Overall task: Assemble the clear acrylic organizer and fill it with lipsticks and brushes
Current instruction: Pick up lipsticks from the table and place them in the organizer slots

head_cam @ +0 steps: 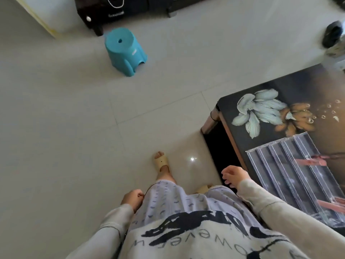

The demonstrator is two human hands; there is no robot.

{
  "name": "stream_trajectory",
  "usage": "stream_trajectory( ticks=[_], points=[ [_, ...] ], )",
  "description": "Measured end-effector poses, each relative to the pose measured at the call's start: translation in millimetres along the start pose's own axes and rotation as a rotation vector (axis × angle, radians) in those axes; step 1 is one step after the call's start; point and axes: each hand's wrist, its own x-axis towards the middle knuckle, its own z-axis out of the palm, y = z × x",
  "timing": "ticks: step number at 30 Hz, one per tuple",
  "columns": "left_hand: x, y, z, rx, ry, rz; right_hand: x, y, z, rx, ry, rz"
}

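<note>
The clear acrylic organizer [291, 171] lies on the dark glass table [235, 107] at the right, with several ridged rows. Pink brush-like items [309, 161] rest across it, and another pink one [332, 204] lies near its lower end. My right hand [234, 175] hangs just left of the table's edge, fingers loosely curled and apart, holding nothing. My left hand [131, 200] is down by my hip over the floor, fingers curled in with nothing visible in them. Neither hand touches the organizer.
I stand on a pale tiled floor [74, 128] beside the table's corner. A blue plastic stool [124, 51] stands ahead on the left. Dark furniture [130, 8] and a white appliance [54, 14] line the far side. A dark object [332, 35] sits at the far right.
</note>
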Motion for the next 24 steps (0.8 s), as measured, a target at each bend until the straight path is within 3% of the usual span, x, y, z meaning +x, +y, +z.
stream_trajectory(
  ticks=[13, 24],
  points=[
    [86.8, 46.0, -209.1, -0.145, 0.126, 0.164, 23.8, -97.3, 38.3, 0.109, 0.117, 0.17],
    [142.8, 124.8, -267.7, -0.119, 0.046, 0.198, 92.1, -158.1, 13.3, 0.297, 0.101, 0.297]
  ],
)
